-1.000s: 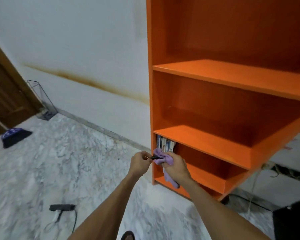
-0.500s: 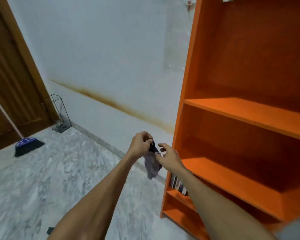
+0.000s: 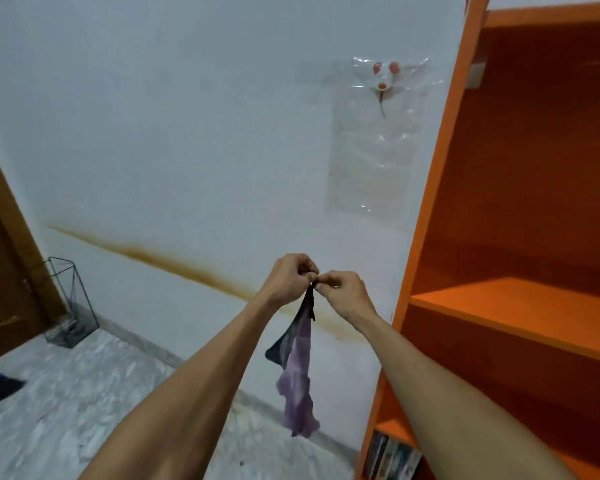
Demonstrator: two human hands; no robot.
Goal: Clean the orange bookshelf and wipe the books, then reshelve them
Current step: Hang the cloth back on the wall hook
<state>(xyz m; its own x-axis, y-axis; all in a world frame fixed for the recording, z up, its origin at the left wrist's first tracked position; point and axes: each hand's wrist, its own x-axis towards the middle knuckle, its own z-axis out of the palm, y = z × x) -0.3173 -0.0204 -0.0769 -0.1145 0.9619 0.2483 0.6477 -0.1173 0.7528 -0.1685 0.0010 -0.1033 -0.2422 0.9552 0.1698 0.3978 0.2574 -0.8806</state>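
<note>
No readable writing; spines of the books too blurred. Left hand and right hand both pinch the top of the purple cloth, which hangs below them, left of the orange bookshelf. Books stand on a low shelf.

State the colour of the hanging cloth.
The cloth is light purple with a blackish upper part; head view shows it.
</note>
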